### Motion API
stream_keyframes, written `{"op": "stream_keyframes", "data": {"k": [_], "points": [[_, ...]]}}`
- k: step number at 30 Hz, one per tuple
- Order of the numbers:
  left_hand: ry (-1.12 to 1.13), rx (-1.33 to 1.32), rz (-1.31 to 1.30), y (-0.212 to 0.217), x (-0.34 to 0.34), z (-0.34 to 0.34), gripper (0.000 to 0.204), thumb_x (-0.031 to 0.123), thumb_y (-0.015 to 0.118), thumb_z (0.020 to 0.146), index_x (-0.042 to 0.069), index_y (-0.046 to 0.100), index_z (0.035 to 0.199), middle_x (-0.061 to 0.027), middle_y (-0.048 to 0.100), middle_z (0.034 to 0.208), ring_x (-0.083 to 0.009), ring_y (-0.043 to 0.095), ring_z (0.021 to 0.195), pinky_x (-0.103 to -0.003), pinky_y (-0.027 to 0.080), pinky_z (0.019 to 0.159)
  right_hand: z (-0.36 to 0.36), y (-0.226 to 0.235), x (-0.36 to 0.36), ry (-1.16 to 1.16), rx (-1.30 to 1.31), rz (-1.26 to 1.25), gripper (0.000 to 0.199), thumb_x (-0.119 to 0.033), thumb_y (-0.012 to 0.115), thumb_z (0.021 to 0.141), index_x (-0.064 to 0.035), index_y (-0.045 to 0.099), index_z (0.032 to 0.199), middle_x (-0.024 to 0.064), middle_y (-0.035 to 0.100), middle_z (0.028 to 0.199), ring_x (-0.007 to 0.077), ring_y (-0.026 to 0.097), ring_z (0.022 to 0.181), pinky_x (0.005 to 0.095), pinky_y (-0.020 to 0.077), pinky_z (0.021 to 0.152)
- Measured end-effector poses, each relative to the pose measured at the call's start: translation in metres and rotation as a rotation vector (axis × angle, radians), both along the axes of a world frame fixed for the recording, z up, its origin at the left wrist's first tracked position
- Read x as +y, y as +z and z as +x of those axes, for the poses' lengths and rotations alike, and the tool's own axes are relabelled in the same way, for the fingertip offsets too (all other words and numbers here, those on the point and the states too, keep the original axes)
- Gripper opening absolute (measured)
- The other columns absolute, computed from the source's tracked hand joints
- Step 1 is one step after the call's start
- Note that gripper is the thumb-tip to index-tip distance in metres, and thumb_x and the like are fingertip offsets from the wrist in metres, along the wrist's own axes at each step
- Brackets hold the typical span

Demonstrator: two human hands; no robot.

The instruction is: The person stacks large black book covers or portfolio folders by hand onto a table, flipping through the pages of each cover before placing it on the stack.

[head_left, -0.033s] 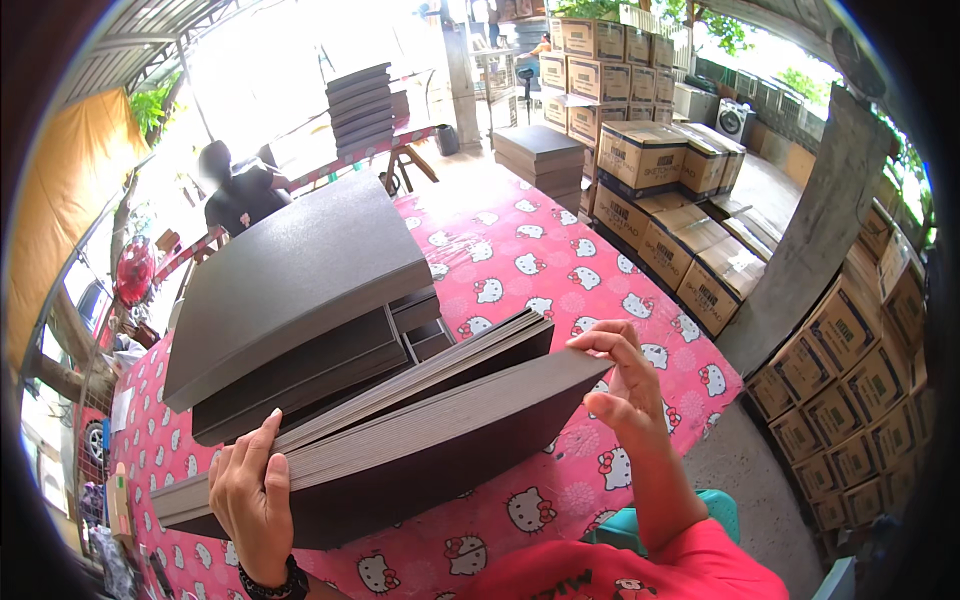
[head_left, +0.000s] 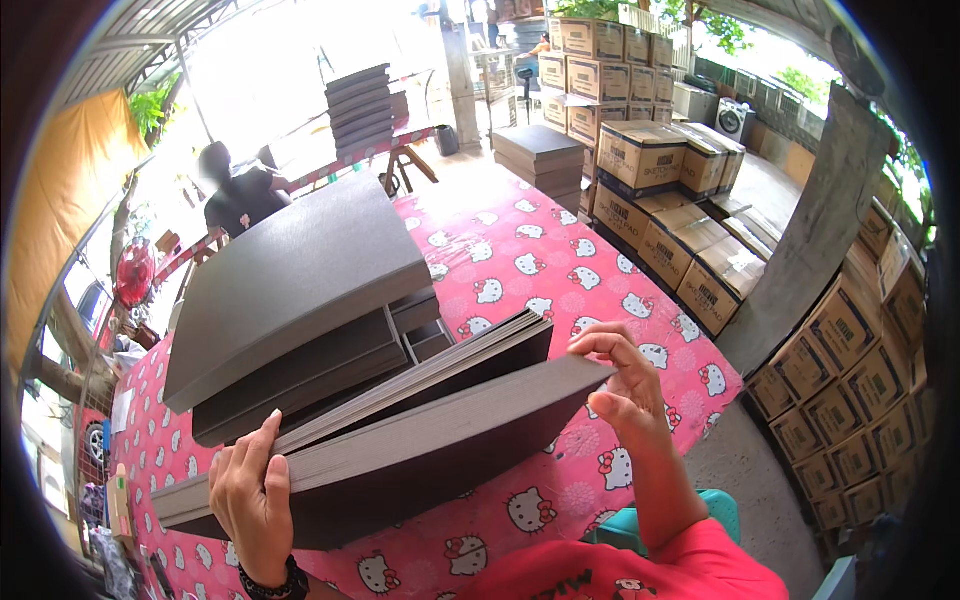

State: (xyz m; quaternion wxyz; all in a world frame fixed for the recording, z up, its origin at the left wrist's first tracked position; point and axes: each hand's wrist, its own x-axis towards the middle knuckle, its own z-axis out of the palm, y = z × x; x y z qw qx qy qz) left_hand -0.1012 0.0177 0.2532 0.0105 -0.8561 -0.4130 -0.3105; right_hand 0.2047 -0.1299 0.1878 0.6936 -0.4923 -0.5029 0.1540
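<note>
My left hand is closed over the left end of a thick stack of black sheets. Its fingers reach across the pale grey edges. My right hand grips the stack's right end, fingertips at the upper corner and thumb lower down. The stack stands tilted on its long side, black face toward me. Right behind it leans a second bundle of sheets, its edges slightly fanned, with a dark gap between the two. Beyond them lies a large pile of black boards, the top block set askew.
A pink cat-patterned cloth covers the table. Another dark stack stands at its far corner. Cardboard boxes are piled to the right, beside a slanting post. A person sits at the far left. A teal stool is near my right arm.
The stack's edges look more even now, with fewer lines between sheets. My right hand has shifted very slightly; my left hand stays in place.
</note>
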Motion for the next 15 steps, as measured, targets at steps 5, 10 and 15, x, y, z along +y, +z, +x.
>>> {"op": "stream_keyframes", "data": {"k": [5, 10, 15], "points": [[0.002, 0.016, -0.028, 0.002, -0.002, -0.001, 0.042, 0.023, 0.043, 0.080, 0.005, 0.062, 0.113, -0.0097, 0.063, 0.092, -0.0249, 0.054, 0.082, -0.034, 0.039, 0.083, -0.012, -0.003, 0.005, 0.140, 0.334, 0.066, 0.062, -0.042, 0.064, 0.077, 0.0025, 0.052, 0.119, 0.0049, 0.051, 0.098, 0.0139, 0.046, 0.095, 0.0266, 0.0343, 0.089], [0.005, 0.016, -0.028, 0.001, -0.004, -0.002, 0.043, 0.023, 0.043, 0.080, 0.005, 0.062, 0.113, -0.0098, 0.063, 0.093, -0.0245, 0.054, 0.082, -0.034, 0.039, 0.084, 0.000, 0.000, 0.009, 0.124, 0.100, -0.002, 0.076, -0.051, 0.059, 0.078, 0.0017, 0.046, 0.131, 0.0047, 0.049, 0.099, 0.0139, 0.042, 0.094, 0.0269, 0.0329, 0.086], [0.016, 0.000, -0.045, 0.002, -0.006, -0.001, 0.043, 0.023, 0.044, 0.080, 0.004, 0.062, 0.114, -0.0103, 0.064, 0.093, -0.0240, 0.055, 0.082, -0.034, 0.040, 0.083, -0.004, -0.001, 0.008, 0.121, 0.112, 0.021, 0.076, -0.049, 0.061, 0.076, 0.0029, 0.047, 0.130, 0.0057, 0.048, 0.102, 0.0143, 0.041, 0.098, 0.0275, 0.0321, 0.089]]}}
